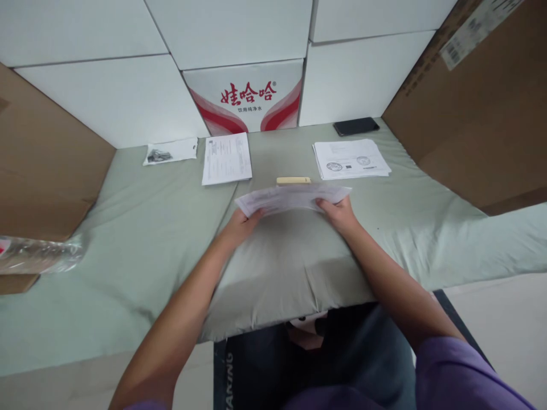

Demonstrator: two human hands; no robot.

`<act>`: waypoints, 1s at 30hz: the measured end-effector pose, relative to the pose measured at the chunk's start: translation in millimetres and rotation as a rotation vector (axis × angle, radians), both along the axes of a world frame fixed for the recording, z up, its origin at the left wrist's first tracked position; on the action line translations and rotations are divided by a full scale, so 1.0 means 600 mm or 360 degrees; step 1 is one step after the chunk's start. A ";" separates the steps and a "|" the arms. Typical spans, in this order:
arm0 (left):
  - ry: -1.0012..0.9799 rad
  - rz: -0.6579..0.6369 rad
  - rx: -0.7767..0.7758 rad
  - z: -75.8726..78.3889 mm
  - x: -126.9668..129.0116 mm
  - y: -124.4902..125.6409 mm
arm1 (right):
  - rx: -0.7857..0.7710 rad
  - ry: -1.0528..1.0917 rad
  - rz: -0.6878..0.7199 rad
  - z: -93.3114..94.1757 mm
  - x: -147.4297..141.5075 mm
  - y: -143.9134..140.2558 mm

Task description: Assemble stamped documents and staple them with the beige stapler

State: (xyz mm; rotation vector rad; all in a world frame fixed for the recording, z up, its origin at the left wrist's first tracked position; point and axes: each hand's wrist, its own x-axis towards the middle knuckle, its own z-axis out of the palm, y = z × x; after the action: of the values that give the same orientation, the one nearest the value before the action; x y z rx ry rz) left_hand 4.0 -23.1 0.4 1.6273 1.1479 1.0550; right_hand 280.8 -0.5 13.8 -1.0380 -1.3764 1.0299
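Note:
Between my two hands is a sheaf of paper, bowed and held above the green cloth. My left hand grips its left end, thumb on the near side. At the right end, my right hand pinches it the same way. Just beyond the paper lies a small cream-coloured stapler-like object, partly hidden by it. A stack of printed sheets rests behind and to the left. Another stack with round stamps sits behind and to the right.
A black phone lies at the back right. A clear-and-white packet with dark pieces is at the back left. White boxes wall off the back; brown cartons flank both sides. A plastic bottle lies at the left.

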 end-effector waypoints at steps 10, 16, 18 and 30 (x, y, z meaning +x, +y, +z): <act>0.0172 0.0026 0.0044 0.001 -0.035 0.012 | -0.0058 -0.0060 0.0146 -0.005 0.017 0.014; 0.0293 -0.0125 0.0153 0.006 -0.030 0.014 | -0.0047 -0.0136 0.0189 0.014 0.028 0.013; 0.0297 -0.0150 0.0183 0.005 -0.030 0.015 | -0.0062 -0.0153 0.0189 0.017 0.028 0.013; 0.0250 -0.0176 0.0085 0.007 -0.026 0.012 | -0.0030 -0.0092 0.0174 0.005 0.029 0.025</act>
State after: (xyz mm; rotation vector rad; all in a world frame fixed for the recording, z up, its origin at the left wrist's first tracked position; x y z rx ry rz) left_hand -11.8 -15.6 4.4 1.8207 1.1247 0.9069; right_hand 298.4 14.3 16.9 -1.0225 -1.4867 1.1022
